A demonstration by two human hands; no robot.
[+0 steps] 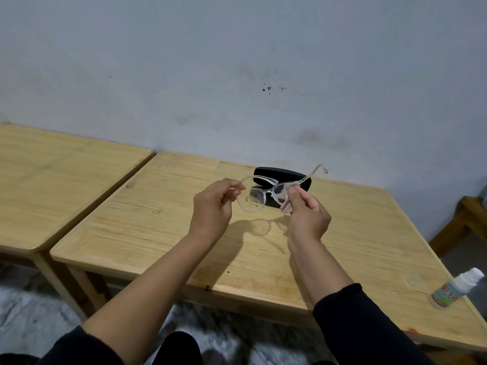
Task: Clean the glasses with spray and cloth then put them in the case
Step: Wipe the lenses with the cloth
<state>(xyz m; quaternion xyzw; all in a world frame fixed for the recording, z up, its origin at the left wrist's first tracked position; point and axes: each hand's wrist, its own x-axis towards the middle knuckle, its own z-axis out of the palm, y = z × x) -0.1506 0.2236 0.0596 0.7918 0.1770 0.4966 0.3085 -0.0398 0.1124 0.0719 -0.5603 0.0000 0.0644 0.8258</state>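
Observation:
I hold clear-framed glasses in the air above the wooden table. My left hand grips the left end of the frame. My right hand pinches a small pale cloth against the right lens. The left lens shows yellow and dark specks. One temple sticks out to the upper right. A black glasses case lies shut on the table just behind the glasses. The spray bottle, white cap and coloured label, lies on its side at the table's right front corner.
A second wooden table stands to the left, with a narrow gap between the two. A grey wall runs behind both. A wooden piece of furniture is at the far right. My knees and the mottled floor are below the front edge.

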